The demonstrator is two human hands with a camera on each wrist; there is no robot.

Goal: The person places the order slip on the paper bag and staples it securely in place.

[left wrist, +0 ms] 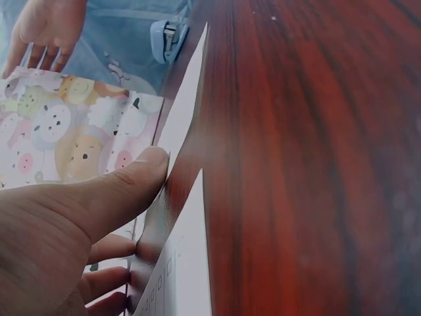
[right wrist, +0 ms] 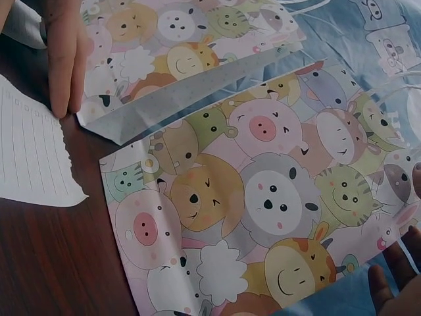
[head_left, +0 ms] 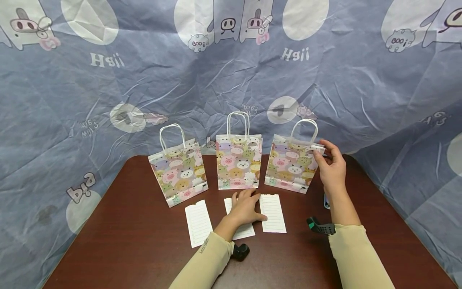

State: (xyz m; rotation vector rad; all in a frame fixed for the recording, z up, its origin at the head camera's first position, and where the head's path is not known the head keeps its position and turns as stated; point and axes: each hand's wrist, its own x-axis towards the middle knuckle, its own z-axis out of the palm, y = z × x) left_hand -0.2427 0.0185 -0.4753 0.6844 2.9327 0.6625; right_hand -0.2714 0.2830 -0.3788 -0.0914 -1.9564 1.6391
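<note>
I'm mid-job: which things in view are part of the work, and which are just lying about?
Part of the work, it seems:
left hand, over the middle sheet
right hand, at the right bag
left bag, middle bag
left sheet, right sheet

Likely just lying about, or background:
small blue thing, half hidden
patterned cloth
table

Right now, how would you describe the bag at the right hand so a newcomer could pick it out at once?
Find the dark red-brown table in front of the printed blue cloth. Along its far side are three cartoon-animal paper bags; you want the bag at the right end. Unlike the other two, it has the person's right hand at its upper corner.
</note>
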